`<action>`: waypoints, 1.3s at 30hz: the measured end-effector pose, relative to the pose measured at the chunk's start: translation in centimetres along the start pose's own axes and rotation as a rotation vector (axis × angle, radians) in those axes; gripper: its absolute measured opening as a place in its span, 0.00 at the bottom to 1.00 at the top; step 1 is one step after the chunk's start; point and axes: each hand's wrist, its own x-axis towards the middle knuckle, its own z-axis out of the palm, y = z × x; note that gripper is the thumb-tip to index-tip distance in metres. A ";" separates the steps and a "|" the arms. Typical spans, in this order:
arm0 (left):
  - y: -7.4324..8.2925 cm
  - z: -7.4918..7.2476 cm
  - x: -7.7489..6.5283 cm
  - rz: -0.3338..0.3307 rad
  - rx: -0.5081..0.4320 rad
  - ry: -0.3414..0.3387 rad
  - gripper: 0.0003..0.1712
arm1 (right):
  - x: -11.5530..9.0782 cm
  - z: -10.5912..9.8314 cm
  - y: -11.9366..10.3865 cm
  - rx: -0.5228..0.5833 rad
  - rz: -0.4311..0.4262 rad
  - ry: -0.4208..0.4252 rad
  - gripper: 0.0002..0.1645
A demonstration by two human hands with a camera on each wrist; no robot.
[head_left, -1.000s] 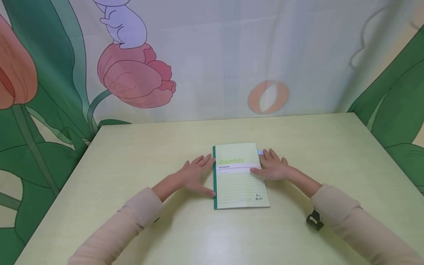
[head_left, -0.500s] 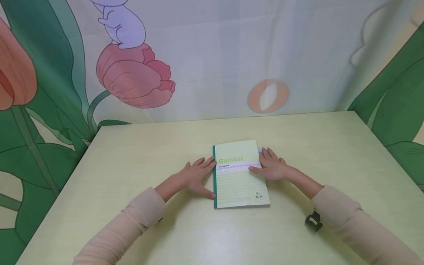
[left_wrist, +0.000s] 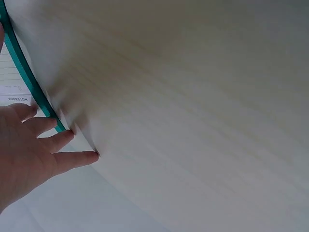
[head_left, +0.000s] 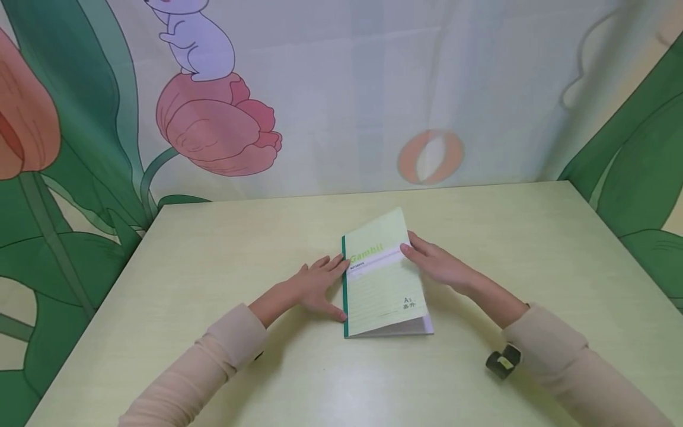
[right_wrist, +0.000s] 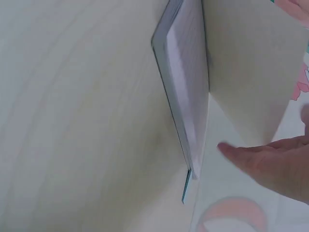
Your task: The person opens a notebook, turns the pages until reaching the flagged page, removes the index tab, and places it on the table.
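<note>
A pale green notebook [head_left: 381,293] with a dark green spine lies on the table, its front cover partly raised at the right side. My right hand [head_left: 443,267] grips the cover's free edge, thumb on its printed face and fingers behind it. In the right wrist view the cover [right_wrist: 256,63] stands apart from the white pages [right_wrist: 190,82]. My left hand [head_left: 317,287] lies at the spine with fingers spread, fingertips and thumb touching it. The left wrist view shows these fingers along the green spine [left_wrist: 29,79].
The light wooden table [head_left: 240,237] extends around the notebook. Behind it hangs a curtain [head_left: 331,107] printed with flowers and a white animal. A thin teal strip [right_wrist: 186,186] juts from the notebook's far end. A black device [head_left: 503,362] hangs under the right sleeve.
The notebook's cover has risen from lying flat, its right edge tilting up and leftward. My right hand has lifted with it. The left hand has stayed at the spine.
</note>
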 end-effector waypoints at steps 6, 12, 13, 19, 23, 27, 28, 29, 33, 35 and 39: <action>0.4 0.0 0.0 0.055 -0.085 0.031 0.64 | 0.2 1.0 -0.6 0.352 -0.066 -0.065 0.40; 0.6 -0.2 0.1 0.143 -0.226 0.093 0.64 | 0.8 2.3 -1.1 0.519 -0.092 -0.137 0.48; 0.6 -0.2 0.1 0.159 -0.243 0.110 0.64 | 0.9 2.5 -1.2 0.534 -0.095 -0.147 0.48; 0.7 -0.8 -0.6 0.241 -0.366 0.198 0.61 | 1.7 3.9 -1.5 0.535 -0.134 -0.223 0.47; 0.6 -0.9 -1.2 0.239 -0.426 0.224 0.60 | 2.2 4.8 -1.6 0.514 -0.159 -0.249 0.46; 0.4 -0.8 -1.8 0.253 -0.493 0.269 0.59 | 2.6 5.5 -1.6 0.470 -0.161 -0.257 0.45; 0.4 -0.8 -2.0 0.258 -0.508 0.280 0.58 | 2.6 5.7 -1.6 0.452 -0.157 -0.259 0.45; 0.3 -0.8 -2.1 0.260 -0.521 0.289 0.57 | 2.7 5.8 -1.6 0.437 -0.152 -0.259 0.45; 0.1 -0.8 -2.6 0.286 -0.593 0.328 0.55 | 2.7 6.4 -1.8 0.362 -0.143 -0.257 0.45; 0.0 -0.8 -2.9 0.312 -0.623 0.359 0.54 | 2.8 6.6 -1.8 0.328 -0.149 -0.261 0.44; 0.2 -0.9 -3.5 0.356 -0.655 0.444 0.56 | 2.8 6.9 -2.1 0.258 -0.153 -0.265 0.41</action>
